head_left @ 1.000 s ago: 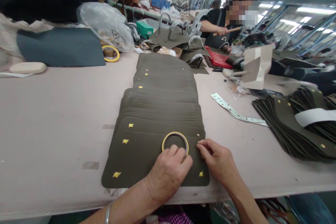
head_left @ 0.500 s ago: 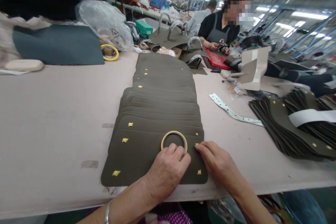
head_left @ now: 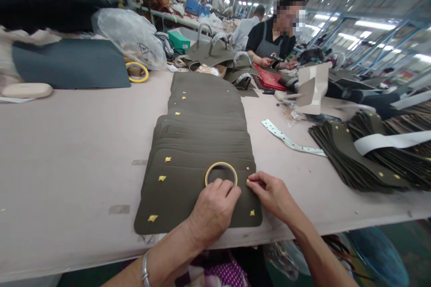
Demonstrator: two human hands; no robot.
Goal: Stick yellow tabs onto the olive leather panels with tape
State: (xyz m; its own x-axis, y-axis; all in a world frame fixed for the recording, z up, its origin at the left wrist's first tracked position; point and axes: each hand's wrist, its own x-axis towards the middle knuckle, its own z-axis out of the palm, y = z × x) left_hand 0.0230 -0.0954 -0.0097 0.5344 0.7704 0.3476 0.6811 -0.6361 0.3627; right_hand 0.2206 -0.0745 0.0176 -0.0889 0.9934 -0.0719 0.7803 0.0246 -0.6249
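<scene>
Little had been changed over the last second: both hands were kept at nearly the same spots on the panel, while the view was turned slightly. By this, it was suggested that the placing of one small yellow scrap (head_left: 248, 181) was being continued at the panel's right edge.

The scrap was held by the right hand (head_left: 274, 195), its thumb and forefinger brought together at the tips, just below a metal stud (head_left: 248, 168). Whether the scrap was already stuck down could not be told, as it was partly covered. The roll of yellow tape (head_left: 221, 163) was gripped near its lower rim by the curled fingers of the left hand (head_left: 215, 208), and was held over the panel.

The dark olive panel (head_left: 185, 195) was laid uppermost at the near end of an overlapped stack (head_left: 208, 130), on the table (head_left: 84, 166) near its front edge. Three yellow pieces (head_left: 162, 178) were spread down its left side, and another piece (head_left: 252, 212) was seen near its lower right corner.
</scene>
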